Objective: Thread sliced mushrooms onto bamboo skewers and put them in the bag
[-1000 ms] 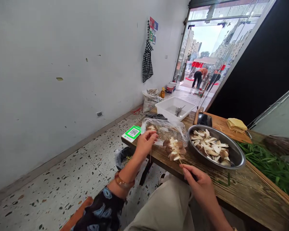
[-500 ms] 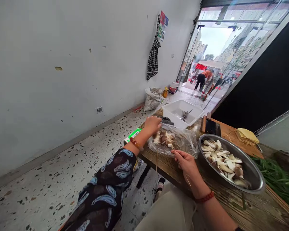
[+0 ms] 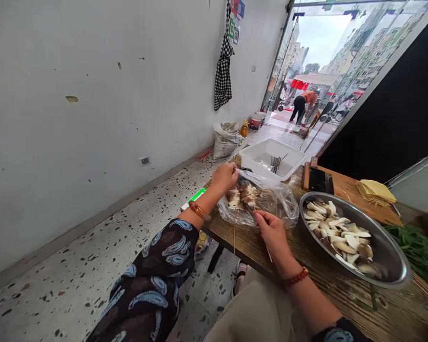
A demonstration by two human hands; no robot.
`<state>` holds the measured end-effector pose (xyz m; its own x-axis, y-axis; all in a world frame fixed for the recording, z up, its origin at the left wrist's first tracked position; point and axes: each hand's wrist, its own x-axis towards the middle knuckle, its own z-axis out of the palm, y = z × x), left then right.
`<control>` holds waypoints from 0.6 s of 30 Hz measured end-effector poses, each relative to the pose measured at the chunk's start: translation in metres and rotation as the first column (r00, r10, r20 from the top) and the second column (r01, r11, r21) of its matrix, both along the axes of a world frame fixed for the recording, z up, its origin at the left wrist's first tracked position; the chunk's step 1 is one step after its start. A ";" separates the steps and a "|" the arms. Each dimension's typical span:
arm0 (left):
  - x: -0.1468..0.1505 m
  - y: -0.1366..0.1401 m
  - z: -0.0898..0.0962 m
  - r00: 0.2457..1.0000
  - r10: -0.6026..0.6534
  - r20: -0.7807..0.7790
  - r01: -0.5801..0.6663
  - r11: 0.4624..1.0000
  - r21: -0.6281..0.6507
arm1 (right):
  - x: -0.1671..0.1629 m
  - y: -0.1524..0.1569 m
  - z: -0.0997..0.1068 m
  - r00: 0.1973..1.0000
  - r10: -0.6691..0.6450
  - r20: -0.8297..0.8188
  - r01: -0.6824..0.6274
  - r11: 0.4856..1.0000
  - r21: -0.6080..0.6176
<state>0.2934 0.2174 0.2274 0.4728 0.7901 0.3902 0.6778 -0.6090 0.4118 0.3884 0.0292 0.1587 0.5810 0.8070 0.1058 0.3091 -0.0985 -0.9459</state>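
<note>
My left hand [image 3: 225, 178] is closed on the edge of a clear plastic bag [image 3: 287, 204], beside its upper left corner. Between the fingertips of my right hand [image 3: 275, 235] is a thin wooden skewer [image 3: 268, 251], its far end carrying mushroom pieces [image 3: 250, 194] over the bag. Left of it, a second loaded skewer [image 3: 234, 235] lies on the plastic, its bare stick jutting past the table edge. To the right of my right hand stands a metal bowl [image 3: 399, 266] of sliced mushrooms [image 3: 342, 235].
Behind the bag a white plastic tub [image 3: 253, 161] holds thin dark sticks. A cleaver [image 3: 321, 180] and yellow sheets [image 3: 377, 191] lie on a wooden board [image 3: 342, 176]. Green leaves [image 3: 417, 249] are at the right. A person [image 3: 304, 104] bends over outside the glass door.
My left hand has raised the bag's edge, which now stretches up to its fingertips. The right hand's loaded skewer has shifted slightly towards the left one. My view has tilted a little.
</note>
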 end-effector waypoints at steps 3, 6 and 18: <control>0.001 0.000 -0.003 0.999 -0.025 0.021 0.025 1.000 -0.003 | 0.002 0.009 -0.007 0.993 0.057 0.105 -0.055 0.998 -0.028; 0.000 -0.001 -0.006 0.998 -0.050 0.039 0.050 0.999 -0.001 | 0.004 0.009 -0.009 0.971 0.112 0.213 -0.101 0.993 -0.064; -0.035 -0.001 -0.036 0.928 -0.005 0.373 0.080 0.979 -0.186 | -0.029 -0.017 0.050 0.664 0.315 0.678 -0.169 0.947 -0.275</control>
<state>0.2583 0.2168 0.1915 0.3599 0.8502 0.3843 0.4298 -0.5167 0.7405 0.3591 0.0125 0.2092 0.1718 0.9543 0.2446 0.9110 -0.0594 -0.4081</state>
